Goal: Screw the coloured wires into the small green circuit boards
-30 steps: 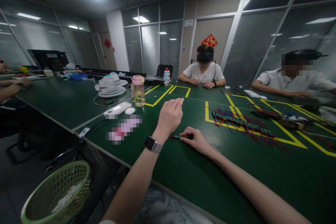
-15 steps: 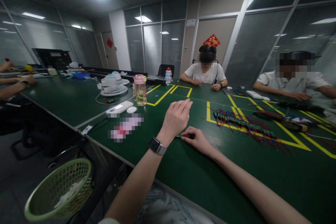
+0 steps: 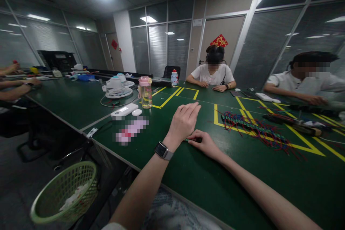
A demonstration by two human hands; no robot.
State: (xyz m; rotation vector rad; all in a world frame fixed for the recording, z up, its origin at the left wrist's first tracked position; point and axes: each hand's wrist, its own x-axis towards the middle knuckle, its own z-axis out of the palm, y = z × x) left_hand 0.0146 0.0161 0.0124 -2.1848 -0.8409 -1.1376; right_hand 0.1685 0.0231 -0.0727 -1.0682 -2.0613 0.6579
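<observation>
My right hand (image 3: 205, 143) rests on the green table (image 3: 231, 183), its thumb and index finger closed on the end of a small green circuit board (image 3: 186, 139). Most of that board is hidden behind my left wrist. Just above and to the left, my left hand (image 3: 183, 122) is raised with its back towards me and its fingers bent and pressed together. Its thumb and whatever lies between its fingertips are out of sight. A watch (image 3: 161, 149) is strapped on my left wrist. Farther right lies a row of circuit boards (image 3: 250, 125) with red and blue wires.
To the left stand a pink-lidded bottle (image 3: 145, 93), a white fan (image 3: 118, 90) and a white power-bank-like device (image 3: 124, 110). A green basket (image 3: 40, 206) sits below the table edge. Across the table, two people (image 3: 212, 75) are seated; more hands show at far left.
The view has shifted slightly, so everything sits a little farther right. Both my hands keep nearly the same pose. Across the table, one person's hand has lowered slightly and the person at right has turned their head.
</observation>
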